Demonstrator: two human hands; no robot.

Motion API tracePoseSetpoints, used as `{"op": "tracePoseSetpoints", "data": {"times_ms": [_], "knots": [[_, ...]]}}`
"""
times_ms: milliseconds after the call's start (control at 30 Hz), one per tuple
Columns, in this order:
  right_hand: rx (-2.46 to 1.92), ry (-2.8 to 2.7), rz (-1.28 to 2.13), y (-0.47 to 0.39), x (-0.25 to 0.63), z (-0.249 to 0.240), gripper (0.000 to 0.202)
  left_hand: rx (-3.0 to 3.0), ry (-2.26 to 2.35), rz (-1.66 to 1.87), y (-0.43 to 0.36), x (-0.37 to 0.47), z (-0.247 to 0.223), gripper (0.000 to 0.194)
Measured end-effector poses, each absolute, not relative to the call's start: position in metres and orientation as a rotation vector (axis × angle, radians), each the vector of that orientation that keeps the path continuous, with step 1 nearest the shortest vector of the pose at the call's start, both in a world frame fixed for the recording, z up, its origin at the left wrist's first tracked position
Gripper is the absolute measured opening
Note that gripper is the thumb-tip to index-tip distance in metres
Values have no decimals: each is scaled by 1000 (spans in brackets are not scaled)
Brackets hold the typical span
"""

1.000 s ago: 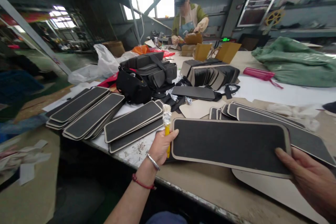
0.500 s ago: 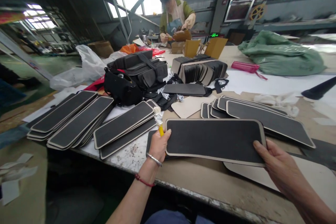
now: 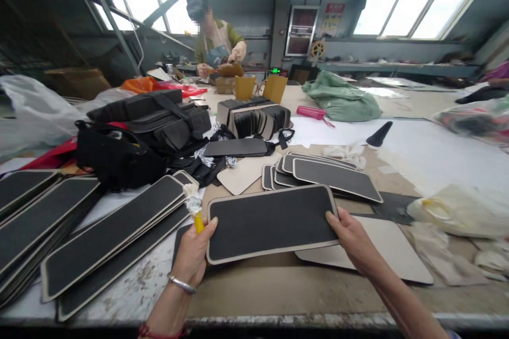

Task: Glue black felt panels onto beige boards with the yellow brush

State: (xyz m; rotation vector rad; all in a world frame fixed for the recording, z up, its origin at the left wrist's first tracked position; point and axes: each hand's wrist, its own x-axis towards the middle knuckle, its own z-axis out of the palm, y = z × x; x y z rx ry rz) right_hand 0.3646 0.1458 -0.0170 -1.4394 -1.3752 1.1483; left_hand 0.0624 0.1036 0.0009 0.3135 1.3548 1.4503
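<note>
A black panel with a pale border is held up between both hands above the table. My left hand grips its left end, thumb on top, and also holds a yellow-handled brush whose white bristle end points up. On the panel's right end, my right hand has its thumb on the face and its fingers behind. Under the panel's right side lies a large pale sheet. A fanned pile of similar panels rests just behind it.
Stacked bordered panels cover the left of the table. Behind are a black bag, a bundle of dark pieces, a green sack and a plastic bag at right. A person works across the table.
The view has turned to the right, so the table's things appear farther left. Both hands still hold the panel, which now tilts with its right end higher.
</note>
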Motion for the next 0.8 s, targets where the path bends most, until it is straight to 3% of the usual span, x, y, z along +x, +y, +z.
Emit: {"op": "tracePoseSetpoints", "data": {"times_ms": [133,800], "knots": [[-1409,-1356,1175,147,370,-15,38,296,1375,1432,110,70,7,11],[-1423,-1397,1141,172,403,-9,47,263,1429,1378,151,104,14,14]]}}
